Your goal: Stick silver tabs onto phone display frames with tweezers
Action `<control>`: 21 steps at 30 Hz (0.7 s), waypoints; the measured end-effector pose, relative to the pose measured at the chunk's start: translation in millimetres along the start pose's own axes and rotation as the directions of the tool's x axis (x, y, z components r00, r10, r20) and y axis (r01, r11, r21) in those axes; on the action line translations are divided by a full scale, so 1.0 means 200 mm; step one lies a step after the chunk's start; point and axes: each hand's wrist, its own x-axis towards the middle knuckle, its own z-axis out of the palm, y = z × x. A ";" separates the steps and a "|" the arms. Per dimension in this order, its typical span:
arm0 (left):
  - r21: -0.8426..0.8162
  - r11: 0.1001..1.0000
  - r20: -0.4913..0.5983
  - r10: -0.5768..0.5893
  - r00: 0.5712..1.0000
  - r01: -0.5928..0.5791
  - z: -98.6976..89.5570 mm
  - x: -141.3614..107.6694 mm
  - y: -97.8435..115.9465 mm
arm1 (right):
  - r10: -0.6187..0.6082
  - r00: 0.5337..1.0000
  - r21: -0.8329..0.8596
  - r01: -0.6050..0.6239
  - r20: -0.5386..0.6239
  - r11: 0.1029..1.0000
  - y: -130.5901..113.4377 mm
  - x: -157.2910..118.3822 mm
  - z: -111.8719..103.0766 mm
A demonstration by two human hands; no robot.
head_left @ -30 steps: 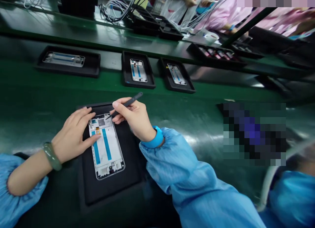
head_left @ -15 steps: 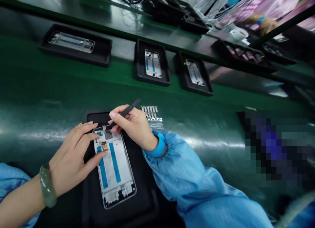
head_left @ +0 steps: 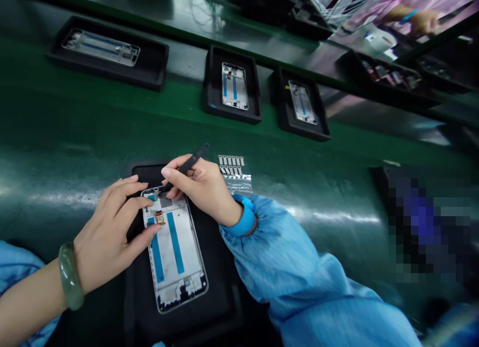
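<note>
A silver phone frame with two blue adhesive strips lies on a black tray. An orange flex cable shows near its upper left. My left hand rests against the frame's left edge, fingers spread, fingertips on the upper left corner and the thumb near the flex cable. Black tweezers are gripped in my right hand; their tips point down at the top end of the frame, mostly hidden by the fingers. Small metal pieces stand in rows on a clear strip beyond my right wrist.
Three black trays, a left one, a middle one and a right one, each hold a phone frame along the far side. A black bin is at back right. Another person's hand is beyond it.
The view has shifted slightly, with the far trays now higher in it. My right hand with the tweezers sits a little closer to the frame's upper left; my left hand stays on the frame.
</note>
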 end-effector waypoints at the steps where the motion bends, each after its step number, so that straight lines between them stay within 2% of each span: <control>1: -0.001 1.000 0.002 0.001 1.000 -0.001 0.00 0.00 0.00 | 0.001 1.000 -0.012 -0.001 0.004 1.000 0.00 0.00 0.00; 6: 0.000 1.000 0.010 0.003 1.000 -0.003 0.00 0.00 0.00 | -0.002 1.000 -0.052 0.003 0.015 0.999 0.00 0.00 0.00; 12: 0.015 0.999 0.014 0.037 0.999 -0.037 -0.01 0.01 0.00 | -0.064 0.998 -0.099 0.066 0.025 0.993 0.01 -0.01 0.00; 21: 0.114 0.988 0.055 0.099 0.994 -0.105 -0.02 0.02 -0.01 | -0.128 0.991 -0.222 0.134 0.043 0.966 0.00 -0.02 -0.01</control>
